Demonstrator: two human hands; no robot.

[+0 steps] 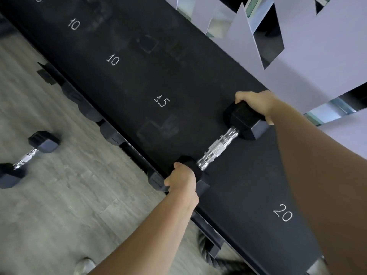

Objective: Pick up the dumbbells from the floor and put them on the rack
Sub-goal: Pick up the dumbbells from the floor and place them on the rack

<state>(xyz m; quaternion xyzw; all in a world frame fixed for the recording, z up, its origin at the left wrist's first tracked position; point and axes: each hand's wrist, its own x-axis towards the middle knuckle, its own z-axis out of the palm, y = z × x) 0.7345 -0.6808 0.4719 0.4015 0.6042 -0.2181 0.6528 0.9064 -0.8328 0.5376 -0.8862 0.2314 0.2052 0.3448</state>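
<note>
**Black rubber on black rubber: a dumbbell set down by its two heads**

Black rubber covers the rack shelf, and the dumbbell lies on it between the chalk numbers 15 and 20. The left hand is closed around the near head, the right hand around the far head; the chrome handle is free. I think this two-ended hold lets the person steer it square onto its place. Further up the shelf, "10" is written twice. A second dumbbell waits on the floor.
</note>
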